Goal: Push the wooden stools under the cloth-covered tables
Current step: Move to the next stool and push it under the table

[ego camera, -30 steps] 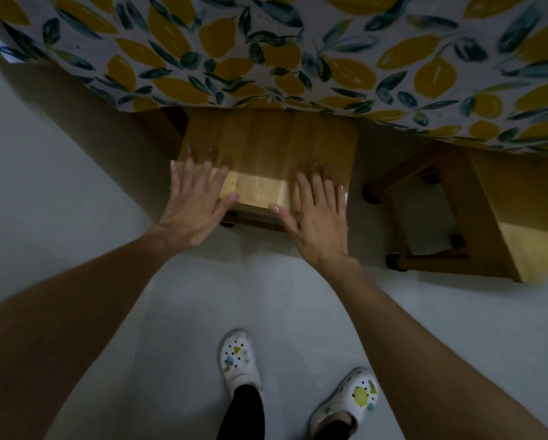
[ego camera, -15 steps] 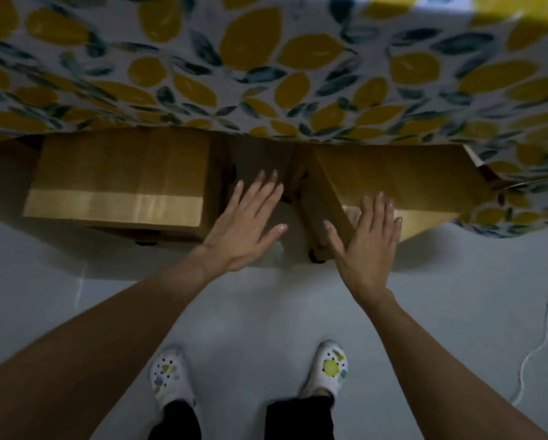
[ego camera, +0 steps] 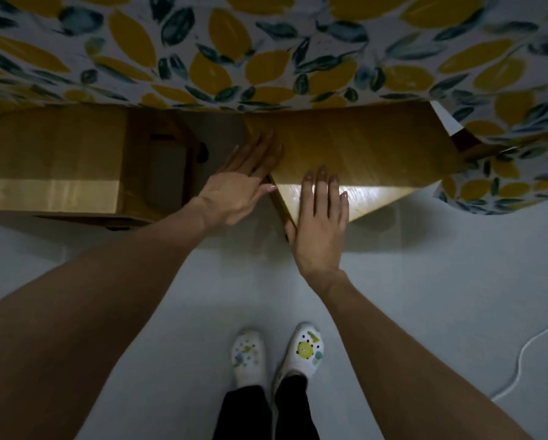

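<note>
Two wooden stools stand at the edge of a table draped in a lemon-and-leaf cloth (ego camera: pixel 266 52). The left stool (ego camera: pixel 53 160) sits partly under the cloth, its front strip lit. The right stool (ego camera: pixel 361 154) is turned at an angle, one corner pointing toward me. My left hand (ego camera: pixel 244 185) lies flat against that stool's left side, fingers reaching into the gap between the stools. My right hand (ego camera: pixel 320 223) rests flat on the seat's near corner, fingers spread. Neither hand grips anything.
Pale floor (ego camera: pixel 425 281) stretches in front of the table. A white cable (ego camera: pixel 539 338) snakes along the floor at the right. My feet in white patterned clogs (ego camera: pixel 279 350) stand just behind my arms. The cloth hangs lower at the right corner (ego camera: pixel 504 185).
I have moved from the left stool to the right one. Both hands now press on the angled right stool, which has slid further under the cloth.
</note>
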`<state>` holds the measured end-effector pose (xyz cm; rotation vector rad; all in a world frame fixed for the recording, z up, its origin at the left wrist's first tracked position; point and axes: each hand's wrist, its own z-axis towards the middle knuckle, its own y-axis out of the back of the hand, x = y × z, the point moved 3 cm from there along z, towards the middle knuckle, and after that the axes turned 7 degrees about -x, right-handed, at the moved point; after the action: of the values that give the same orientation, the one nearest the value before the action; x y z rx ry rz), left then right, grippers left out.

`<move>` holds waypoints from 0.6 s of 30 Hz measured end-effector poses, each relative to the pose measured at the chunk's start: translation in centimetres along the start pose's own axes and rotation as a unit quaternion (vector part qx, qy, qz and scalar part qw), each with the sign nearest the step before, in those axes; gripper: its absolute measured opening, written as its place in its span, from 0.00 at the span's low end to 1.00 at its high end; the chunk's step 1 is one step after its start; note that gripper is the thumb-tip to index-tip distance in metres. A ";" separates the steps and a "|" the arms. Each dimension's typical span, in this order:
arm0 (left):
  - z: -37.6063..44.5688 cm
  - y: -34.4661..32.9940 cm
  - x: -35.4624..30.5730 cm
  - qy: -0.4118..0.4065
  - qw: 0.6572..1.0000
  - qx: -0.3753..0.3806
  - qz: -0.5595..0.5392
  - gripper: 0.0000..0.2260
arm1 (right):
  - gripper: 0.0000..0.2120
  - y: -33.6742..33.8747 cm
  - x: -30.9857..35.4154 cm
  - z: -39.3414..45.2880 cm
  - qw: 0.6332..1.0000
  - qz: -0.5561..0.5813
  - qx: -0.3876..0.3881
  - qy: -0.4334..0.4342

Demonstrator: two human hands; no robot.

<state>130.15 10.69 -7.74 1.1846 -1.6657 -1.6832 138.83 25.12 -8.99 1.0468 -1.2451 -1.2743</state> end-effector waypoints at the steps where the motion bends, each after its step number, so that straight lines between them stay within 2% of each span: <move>1: 0.1 -0.1 -0.1 0.002 1.000 -0.001 -0.008 0.28 | 0.43 0.0 -0.1 0.0 1.000 0.001 0.003 0.002; 13: -0.3 -1.1 -1.4 0.008 1.000 -0.027 -0.002 0.29 | 0.46 -0.3 -1.4 -0.4 0.999 -0.005 0.009 0.033; 18: -1.3 -2.1 -4.1 0.055 0.998 -0.029 -0.018 0.29 | 0.47 0.2 -4.3 -0.9 0.997 0.004 0.012 0.078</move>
<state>133.84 13.70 -8.65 1.2622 -1.5283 -1.6452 140.17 29.34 -9.17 1.1350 -1.1475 -1.1518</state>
